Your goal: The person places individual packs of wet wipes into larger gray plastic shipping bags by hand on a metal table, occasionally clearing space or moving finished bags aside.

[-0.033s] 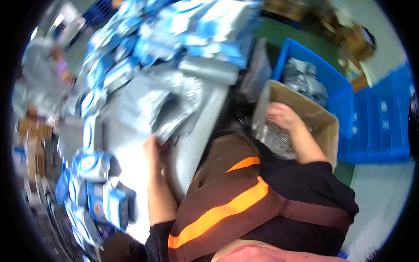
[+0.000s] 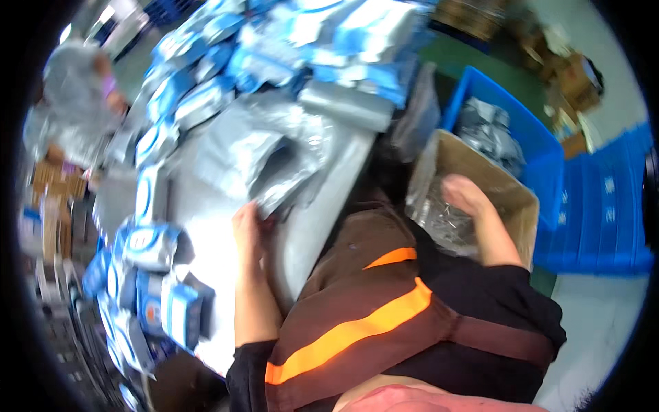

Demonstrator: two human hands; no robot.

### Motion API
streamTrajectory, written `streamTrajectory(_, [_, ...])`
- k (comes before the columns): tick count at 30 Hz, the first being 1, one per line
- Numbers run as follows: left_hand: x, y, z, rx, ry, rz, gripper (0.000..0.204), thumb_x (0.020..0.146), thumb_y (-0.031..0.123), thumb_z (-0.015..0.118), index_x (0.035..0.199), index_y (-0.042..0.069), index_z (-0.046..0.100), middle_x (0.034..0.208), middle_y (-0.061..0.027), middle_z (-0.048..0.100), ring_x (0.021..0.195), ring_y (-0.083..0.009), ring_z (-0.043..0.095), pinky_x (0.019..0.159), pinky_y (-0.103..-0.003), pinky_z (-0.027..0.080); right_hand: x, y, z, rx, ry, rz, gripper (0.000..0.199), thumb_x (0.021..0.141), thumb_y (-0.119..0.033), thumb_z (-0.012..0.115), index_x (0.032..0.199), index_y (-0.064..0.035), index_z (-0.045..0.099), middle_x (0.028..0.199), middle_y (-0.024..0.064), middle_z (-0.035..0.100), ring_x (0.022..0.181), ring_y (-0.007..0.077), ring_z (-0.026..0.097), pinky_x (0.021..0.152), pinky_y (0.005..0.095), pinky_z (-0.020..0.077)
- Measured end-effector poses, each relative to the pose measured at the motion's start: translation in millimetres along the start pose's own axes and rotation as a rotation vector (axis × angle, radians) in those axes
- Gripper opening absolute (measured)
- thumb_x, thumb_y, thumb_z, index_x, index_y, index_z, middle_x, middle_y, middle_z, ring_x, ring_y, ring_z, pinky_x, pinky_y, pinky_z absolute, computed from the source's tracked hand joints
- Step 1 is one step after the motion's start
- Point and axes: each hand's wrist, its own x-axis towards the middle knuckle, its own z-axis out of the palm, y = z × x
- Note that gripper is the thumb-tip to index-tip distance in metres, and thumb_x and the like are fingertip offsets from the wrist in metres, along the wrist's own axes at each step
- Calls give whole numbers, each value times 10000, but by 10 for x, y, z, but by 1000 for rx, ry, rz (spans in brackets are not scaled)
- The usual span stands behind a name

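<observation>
My left hand [image 2: 247,225] is closed at the near edge of a grey plastic mailing bag [image 2: 233,161] lying on the table, its fingertips pinching the edge close to the bag's dark open mouth. My right hand [image 2: 465,196] hangs over a cardboard box [image 2: 504,196] to the right of the table. Its fingers are curled and slightly blurred; whether anything is in them I cannot make out. Crumpled clear plastic [image 2: 443,223] lies inside the box, just below that hand. A rolled grey bag bundle [image 2: 347,105] rests beyond the mailing bag.
Blue-and-white soft packs [image 2: 374,31] are piled at the table's far side, with more packs [image 2: 151,245] along its left. A blue bin [image 2: 539,137] with grey bags stands behind the box, beside another blue bin [image 2: 597,226]. Another person [image 2: 82,82] is at far left, blurred.
The whole view has shifted slightly, so the table and box sit farther right and lower. My left hand stays at the mailing bag; my right hand stays over the box, its fingers looking more curled.
</observation>
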Motion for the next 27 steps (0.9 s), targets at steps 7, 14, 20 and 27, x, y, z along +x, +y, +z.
streamTrajectory(7, [-113,-7,-326,680,222,384,356,907,99,589,1230,-47,629,1123,-206,683,943,-280,672,789,-395,537,232,54,-439,-1225,374,-233,221,888,-124,683,1081,-22,722,1020,79,730,930,163,693,816,292,542])
streamTrajectory(14, [325,283,-171,1163,-150,1258,591,784,-34,526,1371,30,541,1407,-163,533,1299,-312,518,1110,-423,404,1561,-777,3067,-1572,-643,-1709,396,825,-68,589,1202,-167,658,1287,84,607,1203,293,579,1021,385,479])
streamTrajectory(20, [502,110,-98,442,190,637,347,926,55,567,1267,54,630,995,-128,685,842,-245,639,796,-291,493,1904,-333,3330,-1176,-398,-589,225,949,-254,554,890,-56,642,928,196,678,905,388,650,759,401,517])
streamTrajectory(27, [671,109,79,418,304,219,296,962,147,524,1219,12,586,890,-128,660,855,-256,632,826,-371,489,1923,-140,3740,-1180,-154,-67,408,999,-385,450,1058,-19,619,991,266,670,918,444,630,832,497,490])
